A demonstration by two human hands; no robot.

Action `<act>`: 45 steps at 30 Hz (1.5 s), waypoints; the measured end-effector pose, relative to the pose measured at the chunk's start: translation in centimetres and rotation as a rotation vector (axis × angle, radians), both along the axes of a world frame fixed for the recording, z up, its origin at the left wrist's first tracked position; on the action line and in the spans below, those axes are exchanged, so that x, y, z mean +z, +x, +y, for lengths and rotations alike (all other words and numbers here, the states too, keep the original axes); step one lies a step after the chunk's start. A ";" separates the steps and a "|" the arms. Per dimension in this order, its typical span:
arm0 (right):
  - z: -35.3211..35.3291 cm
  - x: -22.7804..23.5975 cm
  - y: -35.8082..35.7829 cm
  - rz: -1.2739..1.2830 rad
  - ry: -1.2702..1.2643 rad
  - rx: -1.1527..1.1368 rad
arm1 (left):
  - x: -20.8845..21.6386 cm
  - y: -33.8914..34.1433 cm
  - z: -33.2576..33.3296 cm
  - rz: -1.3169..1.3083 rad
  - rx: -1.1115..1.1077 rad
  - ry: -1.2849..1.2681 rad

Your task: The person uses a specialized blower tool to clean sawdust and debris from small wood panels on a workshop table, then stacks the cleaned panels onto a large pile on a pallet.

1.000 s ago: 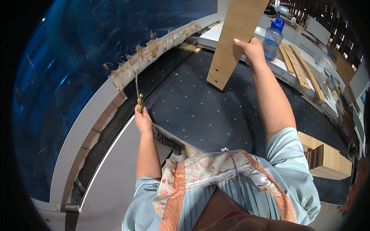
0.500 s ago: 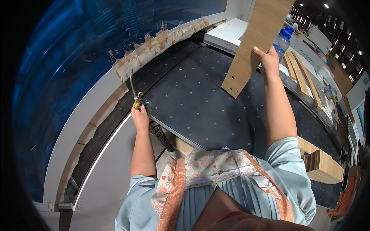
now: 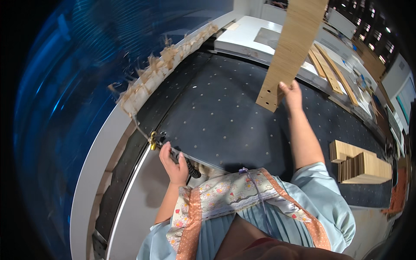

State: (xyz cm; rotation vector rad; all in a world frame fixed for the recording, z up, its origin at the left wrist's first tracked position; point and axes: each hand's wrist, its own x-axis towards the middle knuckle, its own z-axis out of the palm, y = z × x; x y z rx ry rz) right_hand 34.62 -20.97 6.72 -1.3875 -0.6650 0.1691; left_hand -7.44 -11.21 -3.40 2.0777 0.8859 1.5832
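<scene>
My right hand [image 3: 294, 100] grips a long wood-grain board [image 3: 294, 43] by its edge near the lower end. The board stands tilted above the black dotted table [image 3: 216, 108], and small dark holes show at its lower end. At the table's near left corner, my left hand [image 3: 174, 169] is open with fingers stretched and nothing in it. Just beyond its fingertips a yellow air blow gun [image 3: 152, 141] with a thin metal nozzle rests at the table edge. A black coiled hose [image 3: 193, 168] hangs beside this hand, below the edge.
A large blue machine cover [image 3: 108, 52] with ragged tan strips [image 3: 171, 52] along its rim stands at left. Stacked wood-grain pieces [image 3: 364, 167] sit on the table's right. Beyond the table, a white surface [image 3: 240, 37] adjoins a bench with several narrow boards [image 3: 336, 73].
My left hand has let go of the air blow gun and drawn back toward me, opening. My right hand has shifted slightly left and lower along the board, which stands more upright.
</scene>
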 end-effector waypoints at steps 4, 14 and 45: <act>0.2 -1.5 -1.0 0.016 0.275 0.014 | 3.3 1.6 0.8 0.120 -0.286 0.231; -7.0 1.2 -7.1 0.158 0.463 -0.105 | 8.1 13.2 -1.1 0.248 -1.010 0.362; -58.3 -14.0 -65.8 0.420 0.753 -2.865 | 2.3 24.8 -28.2 0.935 -1.518 0.887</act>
